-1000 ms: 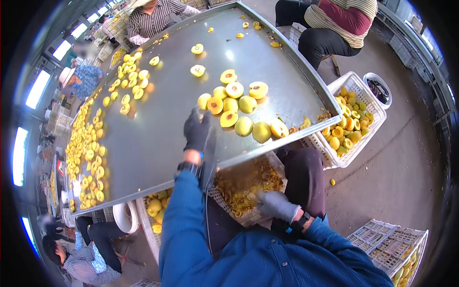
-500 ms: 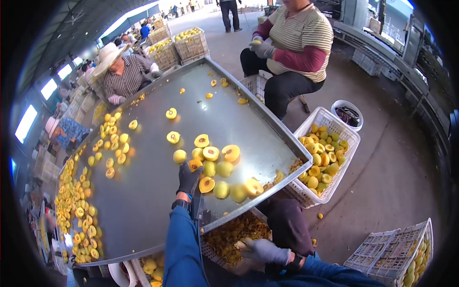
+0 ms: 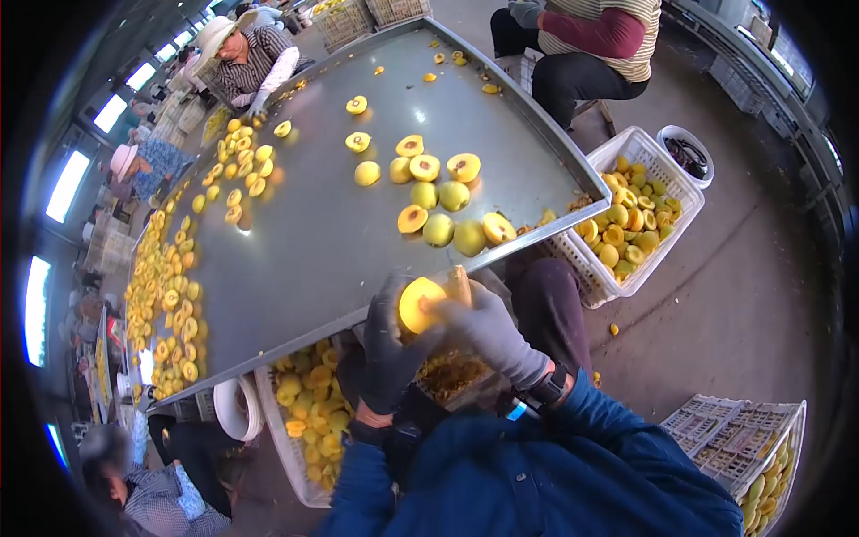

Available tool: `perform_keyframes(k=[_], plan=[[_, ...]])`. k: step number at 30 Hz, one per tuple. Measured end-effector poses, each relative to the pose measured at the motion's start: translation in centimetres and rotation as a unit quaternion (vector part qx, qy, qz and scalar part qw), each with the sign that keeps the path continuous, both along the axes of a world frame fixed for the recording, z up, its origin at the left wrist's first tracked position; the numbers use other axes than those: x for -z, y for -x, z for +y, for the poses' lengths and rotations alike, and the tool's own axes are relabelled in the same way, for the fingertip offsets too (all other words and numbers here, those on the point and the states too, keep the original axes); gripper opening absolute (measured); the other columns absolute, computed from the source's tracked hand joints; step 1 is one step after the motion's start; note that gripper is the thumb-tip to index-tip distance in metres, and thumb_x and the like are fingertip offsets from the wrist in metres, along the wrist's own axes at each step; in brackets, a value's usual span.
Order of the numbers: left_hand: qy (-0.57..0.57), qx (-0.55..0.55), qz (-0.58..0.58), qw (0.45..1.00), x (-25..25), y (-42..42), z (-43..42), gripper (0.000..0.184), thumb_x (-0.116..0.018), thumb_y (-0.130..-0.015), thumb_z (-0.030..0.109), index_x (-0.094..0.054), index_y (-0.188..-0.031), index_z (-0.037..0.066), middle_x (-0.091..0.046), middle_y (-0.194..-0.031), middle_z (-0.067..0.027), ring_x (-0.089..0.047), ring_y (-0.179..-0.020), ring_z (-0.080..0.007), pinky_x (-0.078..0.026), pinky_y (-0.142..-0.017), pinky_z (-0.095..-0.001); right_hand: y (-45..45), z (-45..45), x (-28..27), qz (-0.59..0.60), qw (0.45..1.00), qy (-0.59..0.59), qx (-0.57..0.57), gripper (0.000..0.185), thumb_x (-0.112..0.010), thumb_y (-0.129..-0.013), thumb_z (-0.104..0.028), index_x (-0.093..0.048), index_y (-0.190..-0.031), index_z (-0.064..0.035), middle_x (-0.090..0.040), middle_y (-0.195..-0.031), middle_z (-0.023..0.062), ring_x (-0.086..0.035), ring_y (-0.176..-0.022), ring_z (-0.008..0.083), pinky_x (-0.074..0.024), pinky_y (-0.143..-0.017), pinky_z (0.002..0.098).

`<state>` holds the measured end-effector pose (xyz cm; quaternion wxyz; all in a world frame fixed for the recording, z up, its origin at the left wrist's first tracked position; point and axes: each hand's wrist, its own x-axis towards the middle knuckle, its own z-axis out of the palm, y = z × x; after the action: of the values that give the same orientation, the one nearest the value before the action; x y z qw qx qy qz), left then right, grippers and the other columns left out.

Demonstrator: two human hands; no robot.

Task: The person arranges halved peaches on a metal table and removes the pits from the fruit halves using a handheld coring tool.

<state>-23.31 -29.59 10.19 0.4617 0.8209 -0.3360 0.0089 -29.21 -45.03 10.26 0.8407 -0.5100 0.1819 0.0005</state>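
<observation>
In front of my body, at the table's near edge, my left hand point(image 3: 391, 345) in a dark glove is closed around a yellow peach half point(image 3: 418, 302), its cut face showing. My right hand point(image 3: 501, 336), grey-gloved and slightly blurred, presses its fingers against the peach. It grips a short tool with a wooden handle point(image 3: 460, 283); the tool's working end is hidden. Beyond my hands, several peach halves point(image 3: 425, 167) lie on the metal table point(image 3: 304, 259), some cut side up and some skin side up. Below my hands is a container of peach scraps point(image 3: 452, 376).
A white crate of peach halves point(image 3: 684, 210) stands right of the table, beside a white bucket point(image 3: 707, 148). Another crate of peaches point(image 3: 295, 456) is below left. A tilted crate point(image 3: 716, 430) sits at lower right. Co-workers sit around the table; many halves line its left side.
My left hand has come back from the table to my body with a peach half. My right hand has risen to meet it, still holding the tool. The view has shifted downward.
</observation>
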Motion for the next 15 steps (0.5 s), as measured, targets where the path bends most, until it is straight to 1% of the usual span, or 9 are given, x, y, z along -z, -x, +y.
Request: perform_keyframes(k=[2,4,5,6,9,10,13,14,15], plan=[[-0.065,-0.102,0.030,0.992,-1.1,2.8,0.3,0.066,-0.069,-0.083,0.015,-0.038,-0.138,-0.002,-0.054,-0.128,-0.0176,-0.053,-0.117,-0.0308,-0.043,-0.101,-0.0397,1.2,0.8,-2.6,0.043,0.996,-0.045,-0.060,0.040,-0.068,-0.087,-0.023,-0.055,-0.115,0.0022,-0.063,-0.097,0.0070,-0.059,-0.088,0.0106,-0.0490,-0.075,0.0273],[0.004,-0.121,-0.088,0.989,-1.4,5.5,-0.2,0.061,-0.061,-0.086,0.004,-0.035,-0.140,-0.003,-0.050,-0.132,-0.0197,-0.051,-0.120,-0.0321,-0.040,-0.104,-0.0383,1.6,2.5,-0.2,-0.027,0.991,0.125,-0.039,0.038,-0.067,-0.088,-0.027,-0.055,-0.112,0.0001,-0.065,-0.091,0.0132,-0.063,-0.083,0.0165,-0.0497,-0.070,0.0309],[0.007,-0.139,-0.049,0.989,-1.2,6.1,0.0,0.063,-0.060,-0.087,0.003,-0.031,-0.142,-0.003,-0.047,-0.135,-0.0195,-0.048,-0.122,-0.0314,-0.038,-0.105,-0.0375,1.7,3.2,0.3,-0.064,0.975,0.209,-0.027,0.038,-0.067,-0.088,-0.029,-0.055,-0.110,-0.0009,-0.066,-0.089,0.0162,-0.065,-0.081,0.0195,-0.0500,-0.068,0.0328],[0.011,-0.156,-0.010,0.988,-0.8,6.4,0.2,0.064,-0.058,-0.088,0.002,-0.028,-0.144,-0.003,-0.044,-0.137,-0.0192,-0.046,-0.124,-0.0306,-0.036,-0.106,-0.0368,2.3,2.9,0.5,-0.050,0.914,0.398,-0.066,0.034,-0.065,-0.088,-0.032,-0.053,-0.102,-0.0039,-0.064,-0.078,0.0211,-0.067,-0.070,0.0323,-0.0503,-0.061,0.0411],[0.088,-0.176,0.039,0.980,-0.5,7.2,0.2,0.052,-0.051,-0.092,0.010,-0.034,-0.139,-0.003,-0.049,-0.129,-0.0176,-0.050,-0.116,-0.0282,-0.039,-0.102,-0.0352,4.0,3.4,1.4,-0.112,0.787,0.599,-0.094,0.033,-0.066,-0.085,-0.032,-0.048,-0.093,-0.0062,-0.063,-0.069,0.0182,-0.063,-0.064,0.0385,-0.0493,-0.056,0.0469],[0.114,-0.178,0.053,0.976,-0.6,7.4,0.1,0.048,-0.049,-0.093,0.013,-0.036,-0.137,-0.003,-0.050,-0.126,-0.0171,-0.051,-0.113,-0.0274,-0.040,-0.100,-0.0347,4.5,3.3,1.3,-0.144,0.773,0.611,-0.094,0.029,-0.064,-0.085,-0.028,-0.046,-0.094,-0.0066,-0.062,-0.066,0.0140,-0.063,-0.058,0.0369,-0.0492,-0.052,0.0473],[0.177,-0.183,0.080,0.964,-1.1,7.8,0.0,0.042,-0.042,-0.097,0.021,-0.042,-0.132,-0.002,-0.056,-0.118,-0.0155,-0.055,-0.106,-0.0249,-0.043,-0.096,-0.0331,5.4,3.5,0.3,-0.151,0.782,0.596,-0.097,0.024,-0.061,-0.087,-0.024,-0.046,-0.093,-0.0069,-0.062,-0.065,0.0135,-0.064,-0.058,0.0347,-0.0497,-0.050,0.0441],[0.192,-0.188,0.084,0.960,-1.0,8.1,-0.1,0.041,-0.040,-0.098,0.024,-0.044,-0.130,-0.002,-0.057,-0.115,-0.0150,-0.056,-0.103,-0.0241,-0.044,-0.094,-0.0326,5.6,3.4,-0.5,-0.107,0.796,0.578,-0.143,0.023,-0.061,-0.087,-0.023,-0.047,-0.102,-0.0106,-0.063,-0.071,0.0111,-0.065,-0.059,0.0327,-0.0506,-0.049,0.0423],[0.204,-0.191,0.089,0.956,-1.2,8.2,0.0,0.041,-0.037,-0.100,0.027,-0.046,-0.128,-0.002,-0.059,-0.112,-0.0145,-0.057,-0.100,-0.0233,-0.045,-0.093,-0.0321,5.7,3.3,-1.6,-0.064,0.806,0.558,-0.188,0.027,-0.060,-0.087,-0.022,-0.048,-0.111,-0.0143,-0.064,-0.076,0.0086,-0.066,-0.060,0.0307,-0.0515,-0.048,0.0404]])
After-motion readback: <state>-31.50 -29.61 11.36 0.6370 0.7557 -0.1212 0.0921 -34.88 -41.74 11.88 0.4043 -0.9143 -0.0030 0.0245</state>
